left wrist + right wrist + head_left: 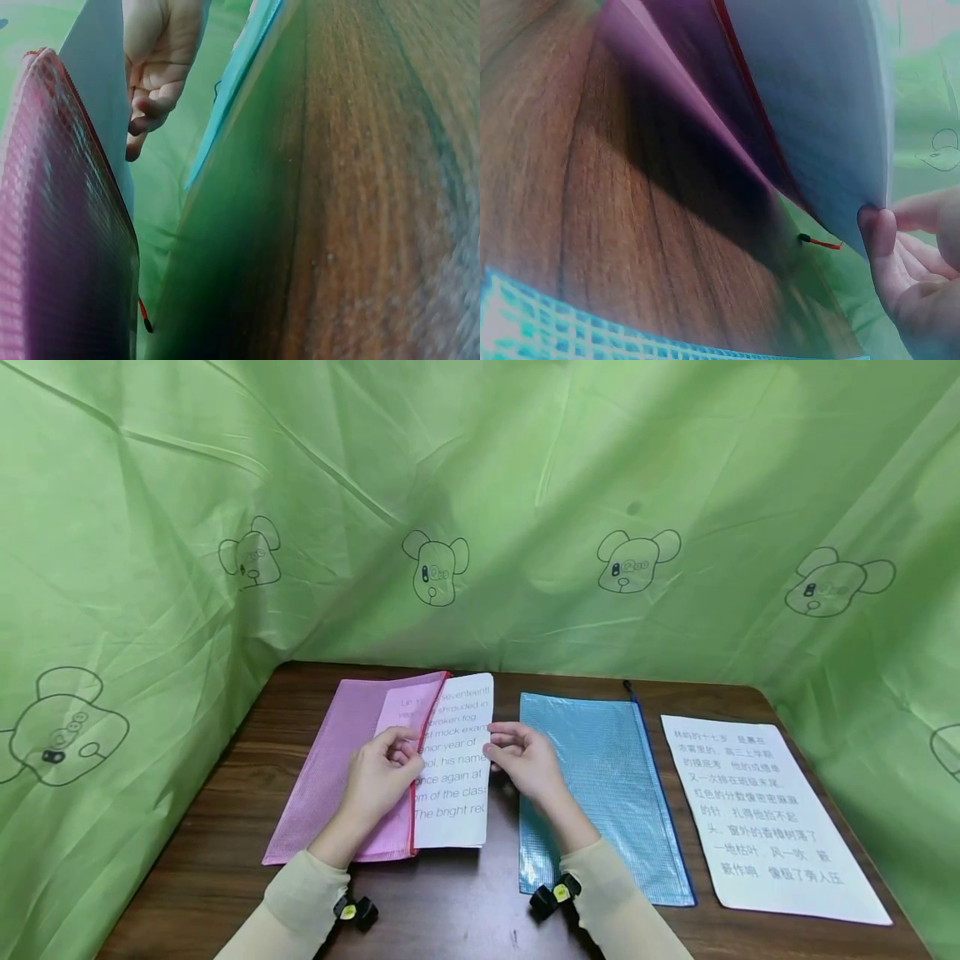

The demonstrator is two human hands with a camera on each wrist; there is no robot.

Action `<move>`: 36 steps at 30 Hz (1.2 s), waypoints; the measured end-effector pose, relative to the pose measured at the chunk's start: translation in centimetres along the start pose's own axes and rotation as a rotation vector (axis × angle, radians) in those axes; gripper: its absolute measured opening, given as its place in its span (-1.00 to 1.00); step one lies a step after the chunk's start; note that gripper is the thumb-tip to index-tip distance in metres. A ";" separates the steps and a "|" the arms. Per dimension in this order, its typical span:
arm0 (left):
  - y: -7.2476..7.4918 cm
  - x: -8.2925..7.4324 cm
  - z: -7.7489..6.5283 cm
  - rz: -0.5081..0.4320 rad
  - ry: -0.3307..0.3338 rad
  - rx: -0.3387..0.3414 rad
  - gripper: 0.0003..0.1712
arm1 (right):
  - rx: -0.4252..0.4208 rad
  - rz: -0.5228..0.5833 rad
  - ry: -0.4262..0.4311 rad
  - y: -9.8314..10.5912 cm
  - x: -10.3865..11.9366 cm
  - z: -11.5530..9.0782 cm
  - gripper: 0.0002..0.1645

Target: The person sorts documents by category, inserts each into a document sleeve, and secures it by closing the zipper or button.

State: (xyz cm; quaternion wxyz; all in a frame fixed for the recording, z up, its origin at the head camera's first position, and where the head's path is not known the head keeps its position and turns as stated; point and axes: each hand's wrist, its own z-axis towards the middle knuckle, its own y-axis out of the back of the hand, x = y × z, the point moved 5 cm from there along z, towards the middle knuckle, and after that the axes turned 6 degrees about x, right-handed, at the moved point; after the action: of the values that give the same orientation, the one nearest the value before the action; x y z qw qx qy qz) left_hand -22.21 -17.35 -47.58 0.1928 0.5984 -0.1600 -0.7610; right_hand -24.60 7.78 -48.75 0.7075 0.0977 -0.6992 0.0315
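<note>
A pink mesh zip pouch (315, 777) with a red zipper edge is held up off the table, tilted. White sheets with printed English text (453, 777) lie partly inside it, and their right part sticks out of its opening. My left hand (378, 777) pinches the pouch near the red edge, its fingertips partly hidden. At the sheets' right edge, my right hand (528, 764) pinches the paper between thumb and fingers, as the right wrist view shows with the thumb on the paper (817, 97). Under my right forearm lies a blue mesh zip pouch (607, 777).
A white sheet with printed Chinese text (765, 818) lies at the right of the dark wooden table (465, 910). Green cloth (525, 460) with cartoon animal heads hangs behind and beside the table. A small black camera (555, 897) sits on each wrist.
</note>
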 end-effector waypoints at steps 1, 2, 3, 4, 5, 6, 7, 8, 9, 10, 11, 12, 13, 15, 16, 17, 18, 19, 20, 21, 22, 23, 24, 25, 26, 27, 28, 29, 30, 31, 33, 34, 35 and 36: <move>0.0 0.0 0.0 0.000 -0.004 0.002 -0.66 | -0.005 -0.005 0.004 0.0 0.0 0.0 -0.60; -0.1 -0.1 0.0 -0.001 -0.007 0.004 -0.66 | -0.011 -0.012 0.008 -0.1 0.0 0.0 -0.61; -0.1 -0.1 -0.1 0.000 -0.008 0.007 -0.67 | -0.016 -0.022 0.011 -0.1 0.0 0.0 -0.62; -0.1 -0.2 -0.1 -0.002 -0.010 0.009 -0.67 | -0.021 -0.031 0.014 -0.2 -0.1 0.0 -0.62; -0.2 -0.2 -0.1 -0.004 -0.012 0.010 -0.67 | -0.023 -0.040 0.019 -0.3 -0.1 0.0 -0.63; -0.2 -0.3 -0.2 -0.007 -0.015 0.010 -0.67 | -0.025 -0.047 0.021 -0.3 -0.1 0.0 -0.63; -0.3 -0.4 -0.2 -0.008 -0.017 0.010 -0.67 | -0.024 -0.050 0.022 -0.4 -0.2 0.0 -0.63; -0.3 -0.5 -0.3 -0.011 -0.022 0.011 -0.68 | -0.022 -0.050 0.023 -0.5 -0.2 0.0 -0.63; -0.4 -0.6 -0.3 -0.015 -0.027 0.012 -0.68 | -0.018 -0.049 0.025 -0.6 -0.3 -0.1 -0.63; -0.5 -0.8 -0.3 -0.018 -0.035 0.013 -0.68 | -0.011 -0.046 0.029 -0.7 -0.3 -0.1 -0.63; -0.6 -0.9 -0.3 -0.022 -0.042 0.017 -0.68 | -0.003 -0.043 0.034 -0.9 -0.3 -0.1 -0.63; -0.7 -1.0 -0.3 -0.026 -0.050 0.021 -0.68 | 0.006 -0.039 0.036 -1.0 -0.3 0.0 -0.63; -0.7 -1.1 -0.3 -0.028 -0.056 0.025 -0.68 | 0.015 -0.036 0.042 -1.1 -0.3 0.0 -0.63; -0.9 -1.2 -0.4 -0.032 -0.068 0.032 -0.67 | 0.033 -0.034 0.051 -1.3 -0.3 0.0 -0.63; -0.9 -1.2 -0.4 -0.032 -0.071 0.035 -0.66 | 0.042 -0.034 0.057 -1.5 -0.2 0.0 -0.62; -1.0 -1.2 -0.4 -0.035 -0.073 0.038 -0.65 | 0.050 -0.031 0.061 -1.6 -0.2 0.1 -0.62; -1.0 -1.2 -0.4 -0.036 -0.074 0.038 -0.65 | 0.056 -0.029 0.065 -1.8 -0.2 0.1 -0.62; -1.0 -1.2 -0.4 -0.036 -0.074 0.038 -0.65 | 0.062 -0.026 0.068 -1.9 -0.1 0.0 -0.62; -1.1 -1.2 -0.4 -0.039 -0.074 0.039 -0.65 | 0.071 -0.020 0.070 -2.1 -0.1 0.0 -0.61; -1.1 -1.3 -0.4 -0.043 -0.075 0.040 -0.65 | 0.079 -0.015 0.069 -2.2 -0.1 -0.1 -0.60; -1.2 -1.2 -0.4 -0.043 -0.075 0.041 -0.65 | 0.086 -0.014 0.066 -2.3 -0.1 -0.1 -0.58; -1.2 -1.2 -0.4 -0.045 -0.075 0.043 -0.66 | 0.094 -0.012 0.060 -2.4 -0.2 -0.2 -0.56; -1.3 -1.2 -0.4 -0.044 -0.075 0.042 -0.66 | 0.101 -0.019 0.055 -2.5 -0.2 -0.3 -0.54; -1.3 -1.2 -0.4 -0.043 -0.075 0.043 -0.66 | 0.111 -0.022 0.049 -2.6 -0.2 -0.4 -0.51; -1.3 -1.1 -0.4 -0.041 -0.073 0.042 -0.66 | 0.118 -0.026 0.044 -2.7 -0.2 -0.4 -0.48; -1.3 -1.1 -0.4 -0.039 -0.073 0.040 -0.66 | 0.125 -0.032 0.040 -2.8 -0.2 -0.5 -0.45; -1.3 -1.1 -0.4 -0.041 -0.072 0.039 -0.66 | 0.131 -0.035 0.037 -2.9 -0.3 -0.5 -0.43; -1.3 -1.1 -0.4 -0.045 -0.071 0.039 -0.66 | 0.135 -0.032 0.037 -2.9 -0.3 -0.5 -0.42; -1.4 -1.1 -0.4 -0.048 -0.072 0.042 -0.65 | 0.138 -0.031 0.036 -3.0 -0.3 -0.5 -0.42; -1.4 -1.1 -0.4 -0.052 -0.072 0.045 -0.65 | 0.141 -0.024 0.038 -3.1 -0.3 -0.6 -0.41; -1.5 -1.2 -0.4 -0.062 -0.072 0.054 -0.64 | 0.148 -0.015 0.038 -3.2 -0.4 -0.5 -0.42; -1.5 -1.2 -0.4 -0.066 -0.071 0.059 -0.64 | 0.151 -0.011 0.038 -3.3 -0.4 -0.5 -0.42; -1.6 -1.3 -0.4 -0.068 -0.071 0.063 -0.64 | 0.153 -0.008 0.042 -3.4 -0.4 -0.5 -0.42; -1.6 -1.3 -0.5 -0.070 -0.072 0.065 -0.64 | 0.155 -0.008 0.043 -3.4 -0.5 -0.5 -0.43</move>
State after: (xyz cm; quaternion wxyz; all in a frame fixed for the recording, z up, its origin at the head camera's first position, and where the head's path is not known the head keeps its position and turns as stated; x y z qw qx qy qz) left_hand -21.64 -15.29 -47.32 0.1407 0.5820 -0.1705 -0.7826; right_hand -23.48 4.55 -49.52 0.7128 0.1541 -0.6790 0.0847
